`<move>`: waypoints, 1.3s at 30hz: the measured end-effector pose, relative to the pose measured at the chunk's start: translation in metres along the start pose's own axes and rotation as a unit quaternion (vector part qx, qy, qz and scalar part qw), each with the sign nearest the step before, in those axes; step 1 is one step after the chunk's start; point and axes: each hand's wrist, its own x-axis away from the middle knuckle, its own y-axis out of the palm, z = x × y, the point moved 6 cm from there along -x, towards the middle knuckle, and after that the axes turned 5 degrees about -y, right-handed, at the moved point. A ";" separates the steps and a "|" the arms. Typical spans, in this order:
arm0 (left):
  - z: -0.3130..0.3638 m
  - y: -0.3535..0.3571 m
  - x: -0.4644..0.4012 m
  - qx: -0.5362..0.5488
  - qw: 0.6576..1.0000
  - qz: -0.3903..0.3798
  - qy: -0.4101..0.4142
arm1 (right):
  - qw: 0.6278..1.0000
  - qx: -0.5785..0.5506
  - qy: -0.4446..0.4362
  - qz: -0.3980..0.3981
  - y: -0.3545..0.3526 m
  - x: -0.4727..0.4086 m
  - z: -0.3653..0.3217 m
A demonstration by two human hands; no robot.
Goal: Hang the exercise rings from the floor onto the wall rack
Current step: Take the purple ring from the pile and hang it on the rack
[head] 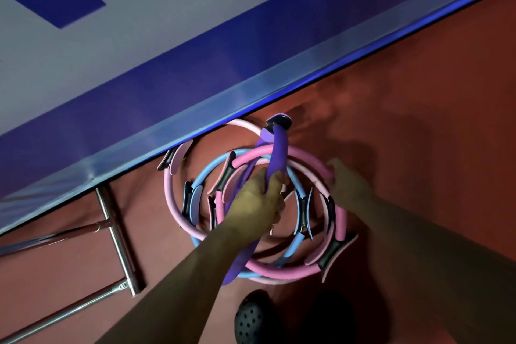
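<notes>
Chrome rack [118, 234] at left, legs on the red floor [418, 120] beside the blue-and-grey wall [139, 50]. Pile of exercise rings [178, 204] on floor against the wall's base edge: pale pink, light blue, hot pink, overlapping, lying mostly flat. Purple ring [277, 153] tilted up on edge, long axis running from near the shoe toward the wall, padded handle at far end. Left hand [259, 204] curled round purple ring mid-rim. Right hand [349, 184] fingers hooked on hot pink ring [304, 159], dim and partly blurred. Black perforated shoe [251, 318] at bottom.
</notes>
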 end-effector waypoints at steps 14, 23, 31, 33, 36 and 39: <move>0.021 -0.071 0.083 -0.054 0.992 0.085 0.070 | 0.993 0.014 0.098 -0.057 0.010 0.062 0.004; 0.058 -0.083 0.134 0.043 0.993 0.088 0.062 | 0.997 -0.023 -0.065 -0.023 -0.036 0.083 -0.099; 0.090 -0.119 0.192 -0.067 0.986 0.137 0.068 | 0.987 -0.048 -0.153 0.023 -0.097 0.158 -0.177; 0.106 -0.131 0.215 -0.086 0.984 0.139 0.070 | 0.979 -0.048 -0.193 0.050 -0.127 0.185 -0.207; 0.143 -0.148 0.257 -0.127 0.980 0.134 0.069 | 0.955 -0.033 -0.282 0.090 -0.180 0.222 -0.266; 0.191 -0.165 0.308 -0.152 0.976 0.132 0.080 | 0.927 -0.044 -0.350 0.127 -0.237 0.265 -0.331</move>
